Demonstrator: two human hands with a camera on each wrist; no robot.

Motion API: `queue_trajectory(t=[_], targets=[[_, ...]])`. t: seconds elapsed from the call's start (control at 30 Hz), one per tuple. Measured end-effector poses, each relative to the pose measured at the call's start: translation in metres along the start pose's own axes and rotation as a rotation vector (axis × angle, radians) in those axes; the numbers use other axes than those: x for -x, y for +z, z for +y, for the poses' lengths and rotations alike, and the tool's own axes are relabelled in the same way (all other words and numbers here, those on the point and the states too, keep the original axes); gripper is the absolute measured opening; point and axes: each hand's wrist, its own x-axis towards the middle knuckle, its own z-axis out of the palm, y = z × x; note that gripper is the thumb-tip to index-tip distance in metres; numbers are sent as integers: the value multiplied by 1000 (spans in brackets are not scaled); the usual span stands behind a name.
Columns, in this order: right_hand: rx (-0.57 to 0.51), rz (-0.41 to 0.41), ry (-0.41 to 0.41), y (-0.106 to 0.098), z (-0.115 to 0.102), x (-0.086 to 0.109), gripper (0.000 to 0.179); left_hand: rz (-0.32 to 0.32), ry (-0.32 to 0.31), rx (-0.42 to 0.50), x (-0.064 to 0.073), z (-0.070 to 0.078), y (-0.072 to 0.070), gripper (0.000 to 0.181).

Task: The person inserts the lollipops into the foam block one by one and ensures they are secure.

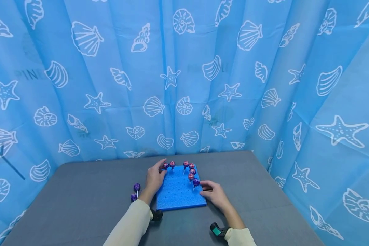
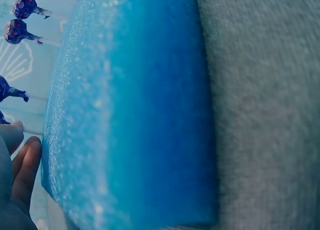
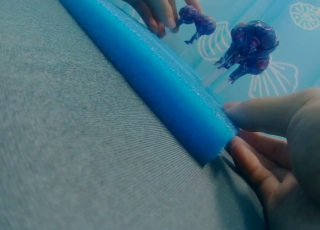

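Note:
A blue foam board (image 1: 178, 194) lies flat, with several wrapped lollipops standing in its back and right edges. At the back left corner, my left hand (image 1: 155, 176) has thumb and fingers around a lollipop (image 1: 165, 165); in the left wrist view its head is partly hidden behind the thumb. A second lollipop (image 1: 172, 164) stands just right of it. My right hand (image 1: 214, 194) grips the board's right edge, with the thumb (image 3: 250, 113) at the upper face and the other fingers at the side. The nearest lollipop to that hand is purple (image 1: 196, 182).
Two loose purple lollipops (image 1: 136, 187) lie on the grey cloth-covered table (image 1: 89, 198), left of my left forearm. A blue shell-print curtain (image 1: 172, 85) hangs behind the table and along its right side. Small holes dot the board's surface.

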Motion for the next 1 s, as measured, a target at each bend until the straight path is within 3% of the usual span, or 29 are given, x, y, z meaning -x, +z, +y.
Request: queue_trajectory(t=[0.23, 0.37, 0.5, 1.0], targets=[[5, 10, -1, -1, 0, 0, 31, -6, -26, 12, -2, 0, -3, 51], [-2, 7, 3, -1, 0, 1, 31, 23, -11, 46, -6, -2, -10, 46], [-8, 12, 8, -1, 0, 2, 31, 32, 12, 65, -9, -4, -19, 41], [-18, 2, 6, 1, -2, 1, 31, 6, -54, 112, -15, -4, -62, 29]])
